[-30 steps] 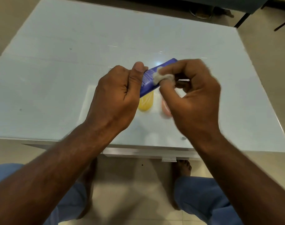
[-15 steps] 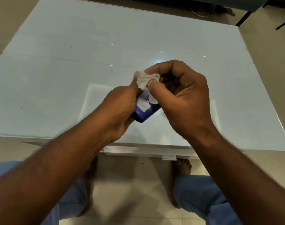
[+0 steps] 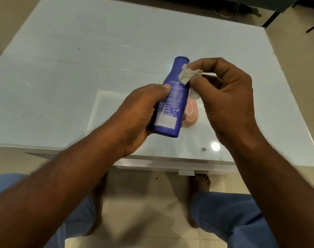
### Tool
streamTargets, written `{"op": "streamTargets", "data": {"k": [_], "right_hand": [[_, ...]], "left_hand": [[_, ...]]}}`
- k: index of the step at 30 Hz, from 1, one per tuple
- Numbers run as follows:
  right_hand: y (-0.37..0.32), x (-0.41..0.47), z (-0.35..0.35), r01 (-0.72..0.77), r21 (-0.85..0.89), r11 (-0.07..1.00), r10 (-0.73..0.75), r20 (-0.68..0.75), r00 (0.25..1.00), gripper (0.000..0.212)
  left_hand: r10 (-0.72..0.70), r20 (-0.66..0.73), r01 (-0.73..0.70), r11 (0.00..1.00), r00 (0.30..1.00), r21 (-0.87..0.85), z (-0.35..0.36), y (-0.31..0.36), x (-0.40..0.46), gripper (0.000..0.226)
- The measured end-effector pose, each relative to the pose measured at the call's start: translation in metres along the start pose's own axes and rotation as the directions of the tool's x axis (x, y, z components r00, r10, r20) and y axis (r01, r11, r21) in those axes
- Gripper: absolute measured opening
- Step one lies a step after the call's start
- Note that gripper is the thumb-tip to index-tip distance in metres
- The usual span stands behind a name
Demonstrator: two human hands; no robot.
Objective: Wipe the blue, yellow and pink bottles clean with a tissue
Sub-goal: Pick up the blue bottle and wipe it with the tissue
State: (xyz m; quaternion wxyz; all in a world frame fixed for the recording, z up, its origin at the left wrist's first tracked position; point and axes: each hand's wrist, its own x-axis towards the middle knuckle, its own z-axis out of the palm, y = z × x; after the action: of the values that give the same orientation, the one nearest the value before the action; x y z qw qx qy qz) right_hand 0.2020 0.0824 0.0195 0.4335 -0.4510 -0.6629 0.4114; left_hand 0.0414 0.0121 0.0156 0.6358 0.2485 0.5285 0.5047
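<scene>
Left hand (image 3: pixel 134 115): curled round the lower body of the blue bottle (image 3: pixel 171 99), thumb across the printed label, bottle lifted above the bench (image 3: pixel 63 68), cap end pointing away. Right hand (image 3: pixel 227 97): fingers bent, pinching a crumpled white tissue (image 3: pixel 188 75) between thumb and forefinger, tissue pressed against the bottle's neck just below the cap. Pink bottle (image 3: pixel 192 114): lying on the bench between the two hands, partly hidden behind the blue bottle. Yellow bottle: not visible, location impossible to tell. Below the bench edge: blue trousers (image 3: pixel 227 215) and bare feet (image 3: pixel 200 183) on a tiled floor.
</scene>
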Motion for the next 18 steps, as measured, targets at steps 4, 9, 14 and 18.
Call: {"op": "streamTargets", "data": {"k": [4, 9, 14, 18], "right_hand": [[-0.006, -0.002, 0.001, 0.012, 0.073, 0.997, -0.015, 0.034, 0.999, 0.010], [-0.011, -0.006, 0.005, 0.003, 0.145, 0.989, -0.013, 0.070, 0.997, 0.013], [-0.006, -0.003, 0.002, 0.024, 0.173, 0.985, -0.022, -0.015, 1.000, 0.012], [-0.007, -0.008, 0.004, 0.015, 0.173, 0.985, -0.028, 0.072, 0.997, 0.013]], "left_hand": [[0.131, -0.067, -0.125, 0.988, 0.989, 0.093, -0.001, 0.004, -0.002, 0.016], [0.161, -0.084, -0.152, 0.982, 0.983, 0.112, -0.005, 0.010, -0.001, 0.020], [0.162, -0.011, -0.158, 0.976, 0.987, 0.151, -0.007, 0.014, 0.000, 0.021], [0.220, -0.117, -0.197, 0.963, 0.968, 0.183, -0.007, 0.010, 0.003, 0.024]]}}
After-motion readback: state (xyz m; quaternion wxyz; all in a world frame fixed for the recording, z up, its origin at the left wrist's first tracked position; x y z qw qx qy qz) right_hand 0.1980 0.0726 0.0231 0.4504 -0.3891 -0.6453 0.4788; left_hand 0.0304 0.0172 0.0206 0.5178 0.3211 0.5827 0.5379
